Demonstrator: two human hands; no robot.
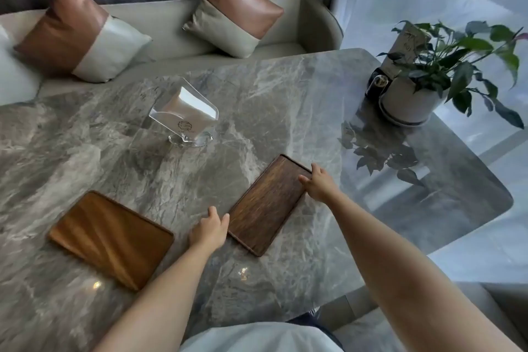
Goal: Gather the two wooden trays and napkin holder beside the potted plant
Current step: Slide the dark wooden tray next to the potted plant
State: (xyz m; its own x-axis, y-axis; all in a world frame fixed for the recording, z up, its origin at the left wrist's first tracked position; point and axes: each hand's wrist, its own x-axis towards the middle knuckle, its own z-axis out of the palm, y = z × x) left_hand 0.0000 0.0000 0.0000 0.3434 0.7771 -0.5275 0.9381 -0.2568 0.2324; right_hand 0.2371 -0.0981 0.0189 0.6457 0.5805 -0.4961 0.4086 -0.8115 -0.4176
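A dark wooden tray (265, 206) lies flat on the grey marble table (85, 137), angled toward the far right. My left hand (209, 230) touches its near left edge, and my right hand (318, 183) grips its far right corner. A lighter wooden tray (110, 238) lies flat to the left, untouched. A clear napkin holder (185, 116) with white napkins stands upright behind both trays. The potted plant (414, 88), green leaves in a white pot, sits at the far right corner of the table.
A small black item (378, 84) and a paper card (405, 46) stand against the pot's left side. A beige bench with two brown-and-white cushions (237, 8) runs along the table's far edge. The table's right edge borders a bright window.
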